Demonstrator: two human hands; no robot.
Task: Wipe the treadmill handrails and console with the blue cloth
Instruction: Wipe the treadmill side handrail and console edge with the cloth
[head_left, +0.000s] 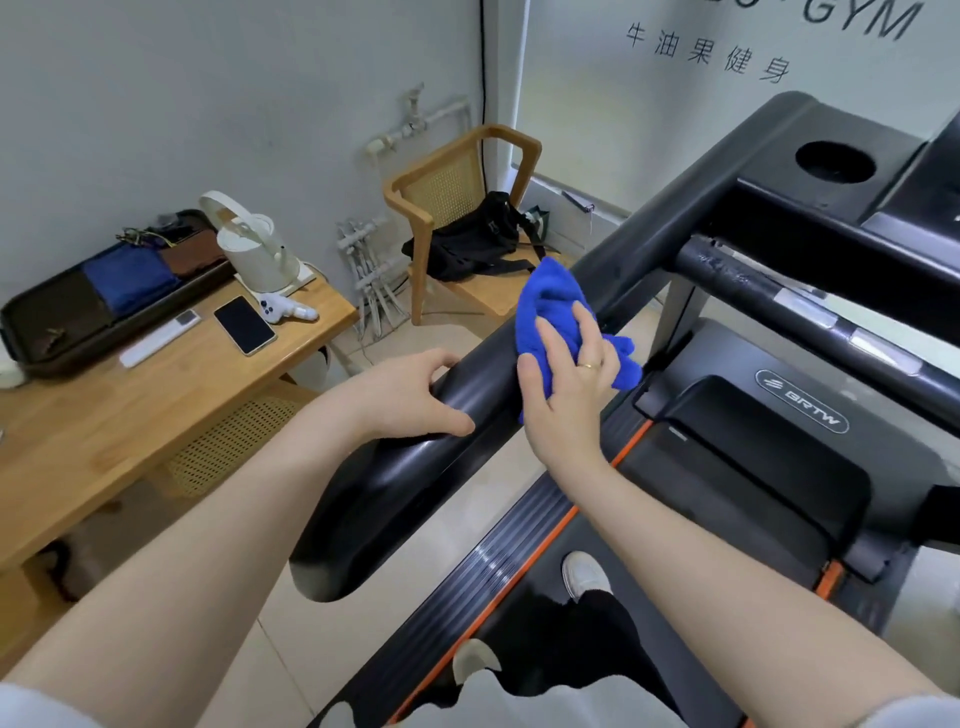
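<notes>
Pale walls close off your corner of the gym, with grey lettering (711, 52) high on the right one. From your head camera, a wooden table (171, 410) stands to your left, carrying a dark tray (31, 332) of folded cloths, a white kettle (254, 249), a phone (244, 325) lying flat and a white remote (158, 336). Beyond it a wooden chair (415, 208) holds a black bag (475, 239).

You stand on the treadmill deck (691, 509), one white shoe (584, 574) showing below. Its left handrail (395, 478), a thick glossy black bar, runs from lower centre up toward the console (831, 171) at upper right.

Your left hand (410, 395) rests on top of that handrail, fingers curled over the far side and thumb lying along the near side, gripping the bar.

Your right hand (569, 387) sits just beyond it on the same rail, pressing the blue cloth (550, 301) against the bar. The fingers lie fairly straight over the bunched fabric, a ring on one of them, and cloth spills out above and to the right of the hand.
</notes>
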